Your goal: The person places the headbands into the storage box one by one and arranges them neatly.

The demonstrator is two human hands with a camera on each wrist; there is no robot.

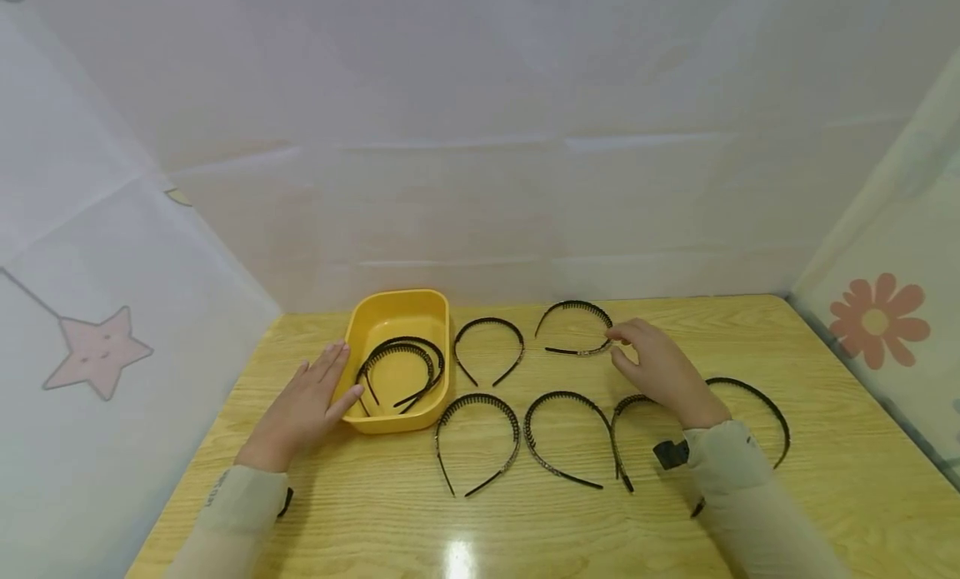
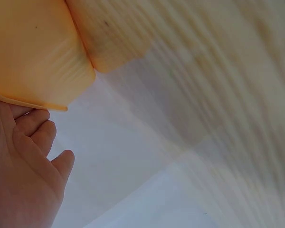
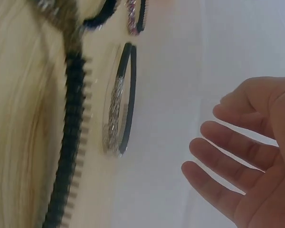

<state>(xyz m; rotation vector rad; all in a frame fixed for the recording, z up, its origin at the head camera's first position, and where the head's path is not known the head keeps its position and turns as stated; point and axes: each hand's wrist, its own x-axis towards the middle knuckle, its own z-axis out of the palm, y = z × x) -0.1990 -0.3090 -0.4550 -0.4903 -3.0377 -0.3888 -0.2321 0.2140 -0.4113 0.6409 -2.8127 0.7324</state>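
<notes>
Left end: left hand [image 1: 300, 416], fingers extended, lies along the outer left wall of a yellow tray [image 1: 408, 422], thumb by the near rim; it touches without gripping. Inside, two black headbands [image 1: 408, 339] overlap.

Right of the tray, six headbands on the wooden table [image 1: 360, 512]. Far row: one headband [image 1: 487, 320] just beside the tray, another [image 1: 576, 303] farther right. Near row: first headband [image 1: 477, 397], second headband [image 1: 566, 394], then a third headband [image 1: 613, 425], partly hidden by the right arm; second and third touch or nearly so. Rightmost headband [image 1: 777, 414] lies beyond the sleeve [image 1: 738, 479].

Right hand [image 1: 660, 366] is at the right side of the farther-right far-row band, fingers loosely bent, nothing held; contact unclear.

Tally: two in, six out. My reading: early, with most outside the tray.

Room: tray and far row sit close to the table's far edge and the pale backdrop [image 1: 465, 204], so little space behind. Near centre offers bare wood. Between tray and nearest bands, only a narrow gap.
</notes>
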